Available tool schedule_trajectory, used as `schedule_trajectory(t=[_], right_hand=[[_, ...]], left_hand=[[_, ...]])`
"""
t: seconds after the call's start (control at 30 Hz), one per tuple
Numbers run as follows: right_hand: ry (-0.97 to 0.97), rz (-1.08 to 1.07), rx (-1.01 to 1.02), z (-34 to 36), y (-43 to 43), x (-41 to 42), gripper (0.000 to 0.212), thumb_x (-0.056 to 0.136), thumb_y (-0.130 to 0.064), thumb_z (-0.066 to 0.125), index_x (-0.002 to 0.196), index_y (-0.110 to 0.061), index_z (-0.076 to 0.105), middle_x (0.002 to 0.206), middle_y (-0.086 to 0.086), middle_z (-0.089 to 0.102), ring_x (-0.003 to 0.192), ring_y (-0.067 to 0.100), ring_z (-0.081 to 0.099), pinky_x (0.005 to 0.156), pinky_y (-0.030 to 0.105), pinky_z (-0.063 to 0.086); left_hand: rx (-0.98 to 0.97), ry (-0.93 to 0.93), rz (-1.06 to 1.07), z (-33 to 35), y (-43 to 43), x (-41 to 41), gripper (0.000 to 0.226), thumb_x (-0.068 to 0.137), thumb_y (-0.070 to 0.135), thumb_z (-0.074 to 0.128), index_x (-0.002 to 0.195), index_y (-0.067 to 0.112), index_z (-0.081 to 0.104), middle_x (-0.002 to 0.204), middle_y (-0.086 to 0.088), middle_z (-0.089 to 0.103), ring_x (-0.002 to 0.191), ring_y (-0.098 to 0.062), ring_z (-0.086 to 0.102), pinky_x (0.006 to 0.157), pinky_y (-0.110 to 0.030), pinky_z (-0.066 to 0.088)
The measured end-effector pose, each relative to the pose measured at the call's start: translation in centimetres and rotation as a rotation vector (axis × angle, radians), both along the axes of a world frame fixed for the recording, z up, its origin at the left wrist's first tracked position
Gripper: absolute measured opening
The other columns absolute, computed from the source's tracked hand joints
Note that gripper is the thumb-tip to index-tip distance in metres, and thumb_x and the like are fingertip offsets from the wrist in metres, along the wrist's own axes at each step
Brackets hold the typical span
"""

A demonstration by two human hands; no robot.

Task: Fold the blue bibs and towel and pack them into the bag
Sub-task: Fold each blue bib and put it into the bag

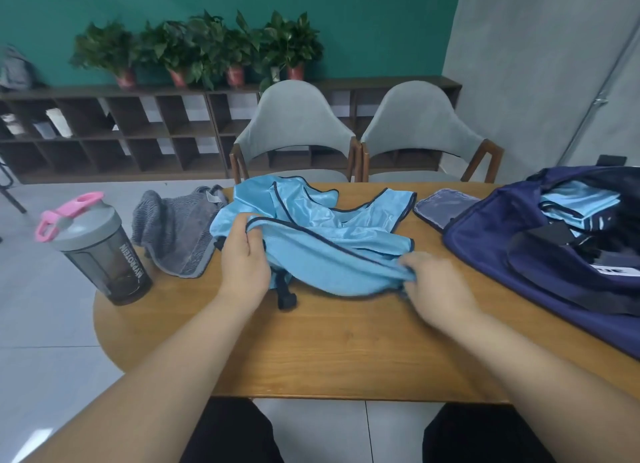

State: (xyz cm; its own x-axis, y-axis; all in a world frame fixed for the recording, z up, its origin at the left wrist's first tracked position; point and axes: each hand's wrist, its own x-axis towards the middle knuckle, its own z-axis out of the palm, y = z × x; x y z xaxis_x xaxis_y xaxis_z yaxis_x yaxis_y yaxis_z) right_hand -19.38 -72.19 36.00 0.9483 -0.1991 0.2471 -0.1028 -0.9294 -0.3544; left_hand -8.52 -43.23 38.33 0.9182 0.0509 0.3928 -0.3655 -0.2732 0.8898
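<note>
A crumpled light-blue bib [322, 241] with dark trim lies in a heap at the middle of the wooden table [311, 345]. My left hand [244, 255] pinches its left edge, thumb over the dark trim. My right hand [436, 282], blurred, grips the bib's lower right edge. A grey towel [176, 230] lies bunched to the left of the bib. The navy bag [533, 255] sits open at the right, with a folded blue bib [578, 199] inside it.
A grey shaker bottle [100, 251] with a pink lid stands at the table's left edge. A flat pouch [440, 206] lies between bib and bag. A small black object [287, 296] peeks from under the bib. Two grey chairs [294, 133] stand behind the table.
</note>
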Motion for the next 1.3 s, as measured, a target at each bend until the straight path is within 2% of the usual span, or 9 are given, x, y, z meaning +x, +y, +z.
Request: schedule_trajectory(t=[0.1, 0.23, 0.4, 0.53, 0.63, 0.8, 1.0, 1.13, 1.3], right_hand=[[-0.193, -0.148, 0.053, 2.8, -3.2, 1.0, 0.036, 0.083, 0.002, 0.059, 0.099, -0.027, 0.073, 0.097, 0.000, 0.069, 0.085, 0.026, 0.061, 0.070, 0.034, 0.045], [-0.423, -0.181, 0.061, 4.4, -5.6, 1.0, 0.044, 0.077, 0.011, 0.054, 0.099, -0.022, 0.072, 0.105, -0.004, 0.063, 0.098, 0.020, 0.054, 0.076, 0.032, 0.041], [-0.192, 0.054, -0.168, 1.0, -7.0, -1.2, 0.026, 0.074, -0.003, 0.057, 0.084, -0.024, 0.069, 0.082, -0.007, 0.066, 0.084, 0.028, 0.061, 0.072, 0.034, 0.039], [-0.050, 0.093, -0.103, -1.1, -7.7, -3.1, 0.022, 0.081, -0.039, 0.047, 0.095, -0.038, 0.064, 0.082, -0.009, 0.062, 0.079, 0.027, 0.061, 0.067, 0.035, 0.043], [-0.048, 0.084, -0.034, -1.4, -8.4, -3.4, 0.025, 0.084, -0.047, 0.044, 0.103, -0.042, 0.059, 0.092, -0.010, 0.068, 0.083, 0.025, 0.062, 0.071, 0.041, 0.050], [-0.083, -0.020, -0.024, -1.5, -9.2, -2.9, 0.040, 0.079, -0.013, 0.067, 0.109, -0.038, 0.063, 0.109, -0.018, 0.067, 0.103, 0.015, 0.062, 0.081, 0.042, 0.056], [-0.010, 0.038, -0.129, -2.1, -8.5, -1.7, 0.052, 0.074, 0.005, 0.073, 0.083, -0.043, 0.055, 0.091, -0.019, 0.059, 0.088, 0.012, 0.056, 0.064, 0.035, 0.050], [0.074, 0.063, -0.116, -0.7, -6.9, -1.6, 0.021, 0.081, -0.034, 0.065, 0.095, -0.049, 0.058, 0.103, -0.022, 0.057, 0.099, 0.009, 0.052, 0.073, 0.037, 0.052], [0.131, 0.317, -0.139, 0.5, -4.5, -0.9, 0.049, 0.092, -0.065, 0.049, 0.135, -0.042, 0.055, 0.135, -0.021, 0.047, 0.129, 0.006, 0.041, 0.104, 0.031, 0.041]], left_hand=[[0.126, -0.065, 0.039, -0.2, 0.8, 0.0, 0.025, 0.110, 0.009, 0.034, 0.115, 0.020, 0.056, 0.089, 0.002, 0.065, 0.079, -0.009, 0.058, 0.072, -0.030, 0.047], [0.314, -0.121, 0.014, -1.6, 1.1, -0.8, 0.021, 0.108, 0.009, 0.041, 0.111, 0.025, 0.055, 0.078, 0.003, 0.062, 0.069, -0.010, 0.056, 0.060, -0.032, 0.041], [0.601, -0.216, -0.277, -4.8, 1.9, -2.5, 0.012, 0.095, 0.023, 0.062, 0.105, 0.024, 0.067, 0.097, 0.014, 0.060, 0.091, -0.011, 0.060, 0.083, -0.038, 0.052], [0.714, -0.255, -0.442, -5.6, 2.0, -3.7, 0.020, 0.081, 0.027, 0.063, 0.100, 0.026, 0.069, 0.096, 0.017, 0.059, 0.092, -0.009, 0.058, 0.084, -0.037, 0.053], [0.695, -0.270, -0.448, -5.8, 2.2, -3.5, 0.019, 0.083, 0.023, 0.072, 0.100, 0.030, 0.068, 0.097, 0.020, 0.059, 0.091, -0.006, 0.058, 0.084, -0.036, 0.053], [0.653, -0.253, -0.449, -6.4, 1.3, -4.4, 0.027, 0.086, 0.041, 0.079, 0.106, 0.033, 0.062, 0.101, 0.016, 0.055, 0.096, -0.007, 0.057, 0.087, -0.031, 0.049], [0.924, -0.262, -0.120, -6.1, 0.4, -1.2, 0.050, 0.069, -0.010, 0.059, 0.100, 0.028, 0.066, 0.097, 0.007, 0.054, 0.094, -0.026, 0.055, 0.080, -0.042, 0.042], [0.861, -0.151, -0.057, -6.6, 0.5, 0.1, 0.038, 0.080, 0.011, 0.071, 0.112, 0.031, 0.069, 0.111, 0.009, 0.057, 0.107, -0.022, 0.055, 0.093, -0.041, 0.043], [0.517, -0.029, -0.310, -7.0, 1.3, 0.1, 0.040, 0.079, 0.022, 0.087, 0.112, 0.036, 0.070, 0.125, 0.016, 0.052, 0.125, -0.007, 0.046, 0.110, -0.018, 0.031]])
